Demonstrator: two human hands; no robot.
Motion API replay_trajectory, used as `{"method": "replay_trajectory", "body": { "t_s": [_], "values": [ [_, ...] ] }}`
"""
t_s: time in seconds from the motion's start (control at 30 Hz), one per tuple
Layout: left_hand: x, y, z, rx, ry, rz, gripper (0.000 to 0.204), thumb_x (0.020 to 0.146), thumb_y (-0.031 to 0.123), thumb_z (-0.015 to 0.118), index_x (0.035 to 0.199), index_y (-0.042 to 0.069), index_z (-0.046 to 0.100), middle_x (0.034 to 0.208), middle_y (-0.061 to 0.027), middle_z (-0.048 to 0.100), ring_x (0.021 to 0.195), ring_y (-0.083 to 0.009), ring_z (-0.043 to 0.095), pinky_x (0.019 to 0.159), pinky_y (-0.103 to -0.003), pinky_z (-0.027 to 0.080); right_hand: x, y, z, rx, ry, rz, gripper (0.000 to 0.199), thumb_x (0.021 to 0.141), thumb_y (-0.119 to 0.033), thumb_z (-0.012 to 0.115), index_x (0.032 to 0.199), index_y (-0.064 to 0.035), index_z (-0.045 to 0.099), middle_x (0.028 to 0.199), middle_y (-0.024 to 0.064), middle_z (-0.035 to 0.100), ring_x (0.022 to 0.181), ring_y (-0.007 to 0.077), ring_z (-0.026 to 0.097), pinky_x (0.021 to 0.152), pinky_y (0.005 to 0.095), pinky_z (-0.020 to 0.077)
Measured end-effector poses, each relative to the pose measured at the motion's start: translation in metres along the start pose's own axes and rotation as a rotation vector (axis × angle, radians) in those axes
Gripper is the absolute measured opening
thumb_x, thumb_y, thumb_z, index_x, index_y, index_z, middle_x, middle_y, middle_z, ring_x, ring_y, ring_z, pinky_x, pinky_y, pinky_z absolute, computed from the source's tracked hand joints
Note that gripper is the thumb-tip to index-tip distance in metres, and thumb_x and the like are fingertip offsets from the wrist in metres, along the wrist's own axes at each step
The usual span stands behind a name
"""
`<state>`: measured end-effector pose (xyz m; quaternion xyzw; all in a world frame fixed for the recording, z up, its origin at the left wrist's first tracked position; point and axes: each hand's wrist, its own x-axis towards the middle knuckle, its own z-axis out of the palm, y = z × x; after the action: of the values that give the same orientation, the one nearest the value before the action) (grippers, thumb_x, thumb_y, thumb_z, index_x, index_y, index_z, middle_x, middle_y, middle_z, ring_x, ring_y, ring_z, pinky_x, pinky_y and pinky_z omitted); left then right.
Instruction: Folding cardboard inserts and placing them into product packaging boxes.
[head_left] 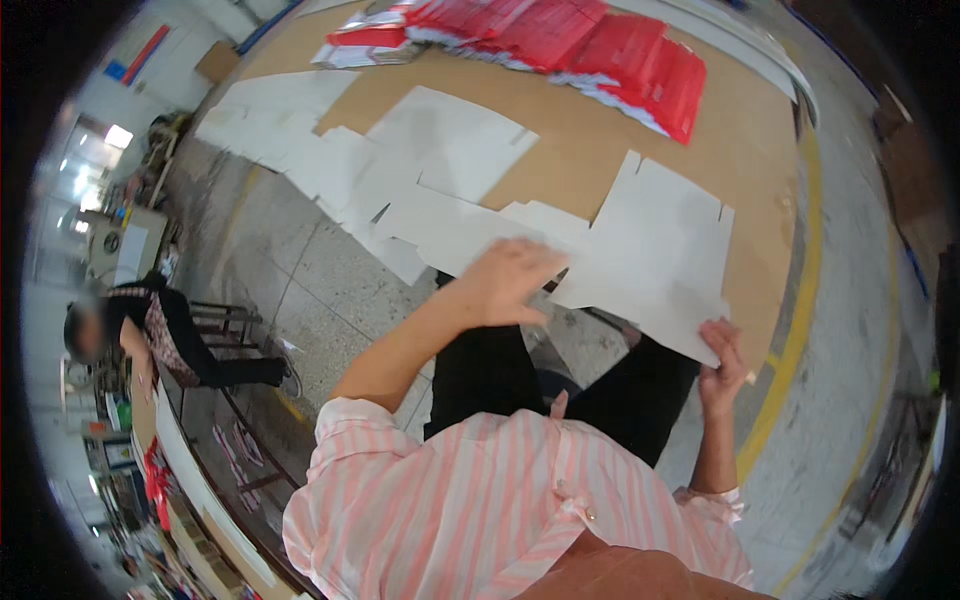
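Observation:
My right hand (724,362) grips the near right corner of a flat white cardboard sheet (665,240), which has notches cut into its edges. The sheet lies on the table and reaches over its front edge, above my lap. My left hand (512,283) is slightly blurred by motion, its thumb apart from the fingers, with nothing visible in it. It is over the near edge of another white cardboard piece (450,225), just left of the gripped sheet. I cannot tell whether it touches the cardboard.
More white die-cut cardboard (290,120) spreads along the left of the brown table surface (755,150). Red-and-white flat packages (560,40) lie in a row at the far side. A person (160,330) sits at another table on the left. A yellow line (800,330) marks the floor at right.

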<state>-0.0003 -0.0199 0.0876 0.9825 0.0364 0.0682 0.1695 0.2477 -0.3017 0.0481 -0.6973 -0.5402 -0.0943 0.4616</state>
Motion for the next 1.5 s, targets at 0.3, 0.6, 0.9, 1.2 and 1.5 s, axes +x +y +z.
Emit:
{"method": "replay_trajectory", "body": {
  "t_s": [0.3,0.6,0.9,1.2,1.5],
  "values": [
    [0.050,-0.011,0.075,0.147,0.032,0.044,0.023,0.082,0.017,0.059,0.103,0.008,0.064,0.092,-0.0064,0.062,0.091,-0.0282,0.057,0.074,-0.038,0.050,-0.058,0.042,-0.070,-0.123,-0.085,0.152,0.027,0.069,0.000,0.067,0.095,-0.0046,0.069,0.099,0.0096,0.066,0.102,0.0286,0.062,0.104,0.0479,0.0402],
    [0.136,-0.009,0.080,-0.003,-0.189,-0.501,0.021,0.081,0.031,0.065,0.085,0.011,0.067,0.101,-0.0087,0.065,0.097,-0.0304,0.057,0.078,-0.043,0.048,-0.047,0.064,-0.077,-0.384,-0.370,0.110,0.048,0.060,0.003,0.066,0.108,-0.0070,0.066,0.113,0.0089,0.064,0.110,0.0317,0.057,0.096,0.0416,0.0462],
    [0.118,0.016,0.129,-0.150,0.267,0.218,0.022,0.077,0.027,0.069,0.095,0.016,0.071,0.100,-0.0024,0.062,0.107,-0.0261,0.052,0.092,-0.044,0.041,-0.035,0.080,-0.075,0.078,-0.350,0.764,0.042,0.076,0.002,0.069,0.117,-0.0028,0.062,0.102,0.0085,0.066,0.097,0.0194,0.062,0.081,0.0311,0.0516],
    [0.151,0.078,0.179,-0.015,0.574,-0.227,0.023,0.073,0.018,0.063,0.094,0.007,0.064,0.113,-0.0141,0.054,0.108,-0.0343,0.048,0.093,-0.055,0.037,-0.025,0.095,-0.012,-0.881,-0.182,0.346,0.077,0.074,-0.011,0.068,0.144,-0.0088,0.036,0.139,0.0195,0.043,0.130,0.0335,0.040,0.104,0.0456,0.0350],
    [0.130,0.001,0.142,-0.188,0.424,-0.371,0.017,0.072,0.010,0.065,0.088,0.006,0.067,0.102,-0.0146,0.061,0.105,-0.0325,0.054,0.090,-0.044,0.043,-0.102,0.147,-0.074,-0.202,0.089,0.680,0.083,0.086,-0.037,0.069,0.146,0.0007,0.026,0.145,0.0232,0.035,0.135,0.0357,0.035,0.112,0.0440,0.0266]
  ]
}}
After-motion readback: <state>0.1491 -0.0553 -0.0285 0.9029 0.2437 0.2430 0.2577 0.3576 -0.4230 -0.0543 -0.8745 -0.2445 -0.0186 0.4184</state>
